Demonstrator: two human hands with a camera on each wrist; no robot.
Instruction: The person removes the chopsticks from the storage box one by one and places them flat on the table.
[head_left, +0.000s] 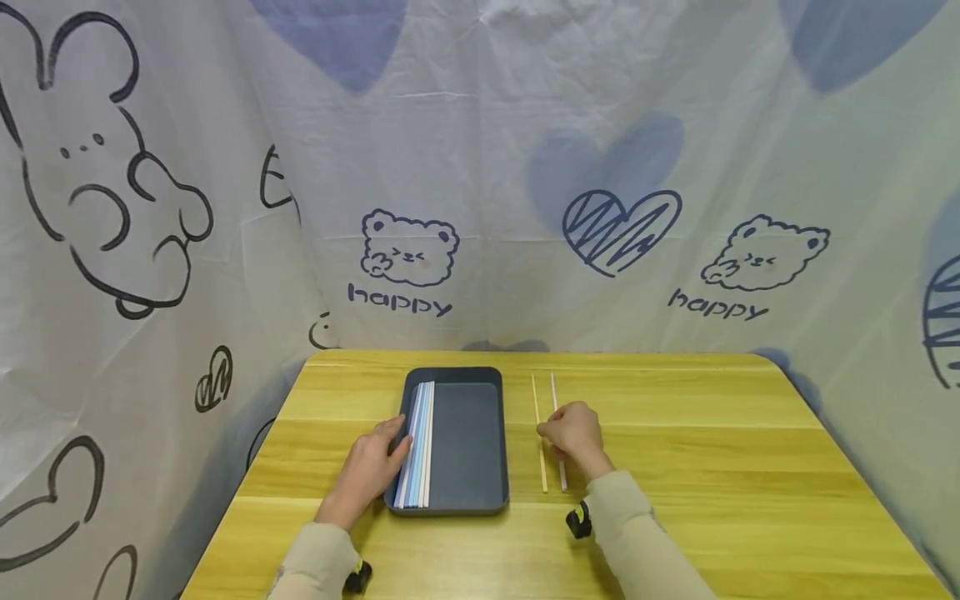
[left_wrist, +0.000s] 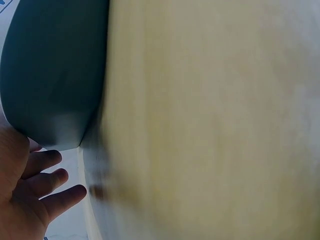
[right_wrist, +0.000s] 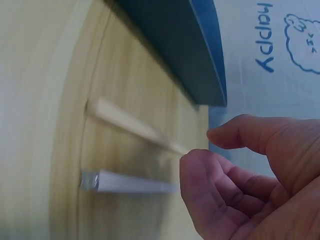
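Observation:
My left hand (head_left: 365, 465) is at the left rim of a dark grey tray (head_left: 468, 442), thumb over the rim by the sticks. In the left wrist view its fingers spread loosely beside the tray wall (left_wrist: 55, 75). A row of thin blue, lilac and white sticks (head_left: 417, 458) lies along the tray's left side. My right hand (head_left: 576, 432) is over a thin yellow stick (head_left: 543, 471) and a pale pinkish-white stick (head_left: 562, 475) on the table. In the right wrist view, thumb and forefinger stand apart, the forefinger overlapping the yellow stick's far end.
The wood-grain table (head_left: 712, 467) stretches to the right of the sticks. A pale cloth (head_left: 480, 167) printed with hearts and bears hangs behind the table and along both sides. Black devices (head_left: 579, 520) sit at both wrists.

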